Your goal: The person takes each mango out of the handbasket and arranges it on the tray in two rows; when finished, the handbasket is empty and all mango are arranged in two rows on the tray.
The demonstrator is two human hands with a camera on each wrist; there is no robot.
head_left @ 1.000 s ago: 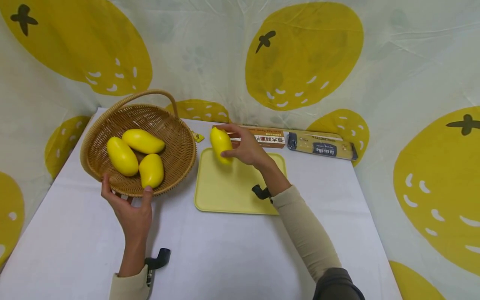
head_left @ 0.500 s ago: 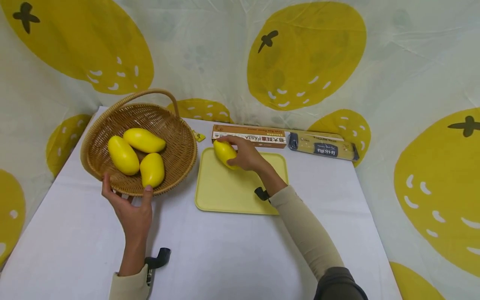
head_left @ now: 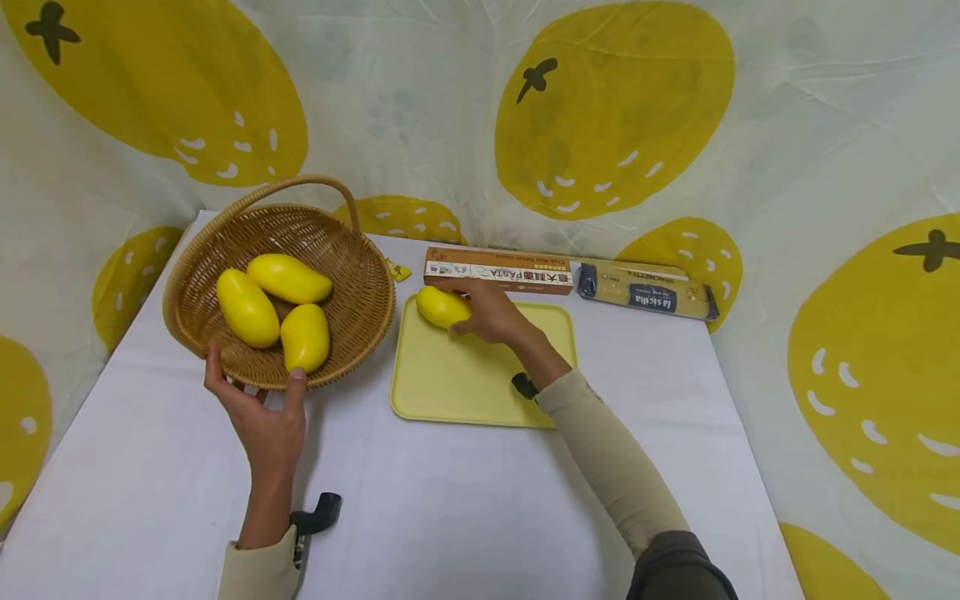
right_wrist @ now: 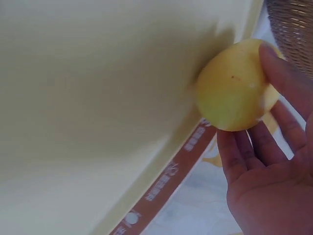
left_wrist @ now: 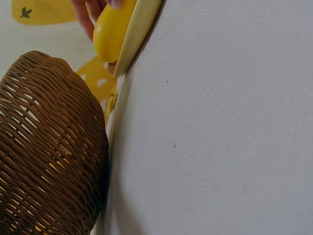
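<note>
My right hand (head_left: pixel 491 312) grips a yellow mango (head_left: pixel 441 307) at the far left corner of the pale yellow tray (head_left: pixel 450 392). In the right wrist view the thumb lies on one side of the mango (right_wrist: pixel 232 88) and the fingers on the other. Whether it touches the tray is hard to tell. My left hand (head_left: pixel 262 421) holds the near rim of a wicker basket (head_left: pixel 356 333), thumb on the rim and fingers partly hidden under it. The basket tilts toward me. Three mangoes (head_left: pixel 247 308) lie inside it.
Behind the tray lies a pasta box (head_left: pixel 498 271), with a spaghetti packet (head_left: pixel 648 293) to its right. A small yellow wrapper (head_left: pixel 399 271) sits between basket and box. White cloth covers the table (head_left: pixel 420 508), and a fruit-printed curtain (head_left: pixel 420 92) hangs behind.
The right hand has lowered the mango from above the tray's far edge to its far left corner, turning it to lie flatter. The left hand and basket have stayed put.
</note>
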